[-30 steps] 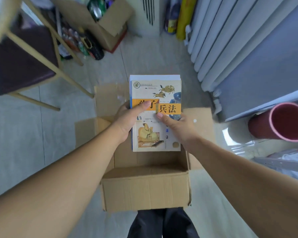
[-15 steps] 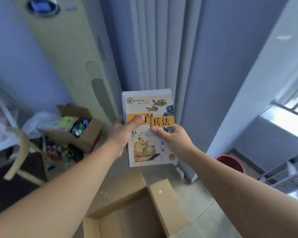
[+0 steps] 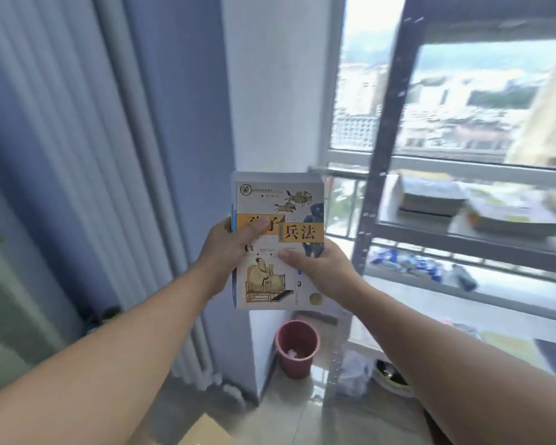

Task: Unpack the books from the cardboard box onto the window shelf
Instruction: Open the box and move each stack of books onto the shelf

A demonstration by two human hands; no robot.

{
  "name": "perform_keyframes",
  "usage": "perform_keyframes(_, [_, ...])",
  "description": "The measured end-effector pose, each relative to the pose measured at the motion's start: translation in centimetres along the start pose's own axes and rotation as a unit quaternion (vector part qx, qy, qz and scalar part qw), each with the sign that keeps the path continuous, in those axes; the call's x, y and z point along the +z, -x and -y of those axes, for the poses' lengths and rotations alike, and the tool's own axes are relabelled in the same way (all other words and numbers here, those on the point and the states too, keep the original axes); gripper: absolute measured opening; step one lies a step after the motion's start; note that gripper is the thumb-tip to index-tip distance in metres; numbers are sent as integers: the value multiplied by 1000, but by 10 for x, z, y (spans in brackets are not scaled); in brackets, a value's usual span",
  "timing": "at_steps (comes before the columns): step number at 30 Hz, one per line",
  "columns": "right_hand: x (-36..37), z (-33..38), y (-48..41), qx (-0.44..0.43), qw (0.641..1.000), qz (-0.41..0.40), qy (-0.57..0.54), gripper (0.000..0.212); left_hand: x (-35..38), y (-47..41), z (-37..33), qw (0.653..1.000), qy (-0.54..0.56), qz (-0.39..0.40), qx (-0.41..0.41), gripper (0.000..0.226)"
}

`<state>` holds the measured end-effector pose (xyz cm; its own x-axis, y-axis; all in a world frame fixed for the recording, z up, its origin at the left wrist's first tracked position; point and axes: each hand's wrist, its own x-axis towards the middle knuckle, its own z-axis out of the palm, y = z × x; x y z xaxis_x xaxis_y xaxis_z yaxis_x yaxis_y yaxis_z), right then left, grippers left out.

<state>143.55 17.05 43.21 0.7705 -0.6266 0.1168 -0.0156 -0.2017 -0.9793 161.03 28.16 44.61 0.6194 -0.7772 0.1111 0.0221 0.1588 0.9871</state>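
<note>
I hold a small stack of books (image 3: pixel 278 200) upright in front of me; the top cover is pale with an orange title band and a seated figure. My left hand (image 3: pixel 228 248) grips its left edge, thumb on the cover. My right hand (image 3: pixel 318 268) supports the lower right corner. The stack is left of the dark metal window shelf (image 3: pixel 382 162), about level with the tier where other books (image 3: pixel 430 197) lie flat. Only a corner flap of the cardboard box (image 3: pixel 203 431) shows at the bottom edge.
A pink bucket (image 3: pixel 297 348) stands on the floor below the stack, by the white wall corner. Grey-blue curtains (image 3: pixel 93 155) hang at the left. Lower shelf tiers carry blurred blue items (image 3: pixel 408 261); a bag and bowl sit on the floor under the shelf.
My view has swung up and right from the open box to the window shelf. Both hands have lifted the stack of books out of the box and carried it toward the shelf.
</note>
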Motion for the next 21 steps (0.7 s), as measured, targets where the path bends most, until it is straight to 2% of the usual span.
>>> perform_keyframes(6, [-130, 19, 83, -20, 990, -137, 23, 9, 155, 3, -18, 987, 16, 157, 22, 47])
perform_keyframes(9, [-198, 17, 133, -19, 979, -201, 21, 20, 242, 15, -18, 976, 19, 215, 28, 48])
perform_keyframes(12, [-272, 12, 192, -11, 967, -254, 19, 22, 337, 40, -7, 967, 28, 251, 18, 44])
perform_keyframes(17, [-399, 2, 307, 4, 949, -309, 53, 12, 503, 104, 11, 951, 35, 307, 8, 37])
perform_keyframes(21, [-494, 1, 385, 7, 929, -358, 94, 13, 618, 152, 13, 936, 46, 349, -7, 52])
